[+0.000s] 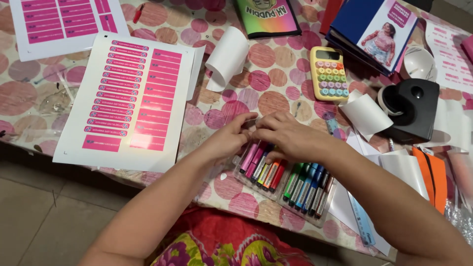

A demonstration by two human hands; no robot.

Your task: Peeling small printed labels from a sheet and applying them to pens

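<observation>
Left hand [227, 139]: my fingers pinched on top edge of clear marker case [283, 184].
Right hand [288, 137]: pinches same edge, touching left.
Sticker sheet [129, 98]: at 9 o'clock.

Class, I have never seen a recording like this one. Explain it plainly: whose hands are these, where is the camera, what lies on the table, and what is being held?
There is one picture, from a camera worn on a person's head, looking down. No machine: both bare hands are the wearer's own. The left hand and right hand meet over a clear pack of coloured markers, fingers pinching at its top edge. On the spotted tablecloth lie a sheet of pink labels, a yellow calculator, a black tape dispenser and a curled white paper.
</observation>
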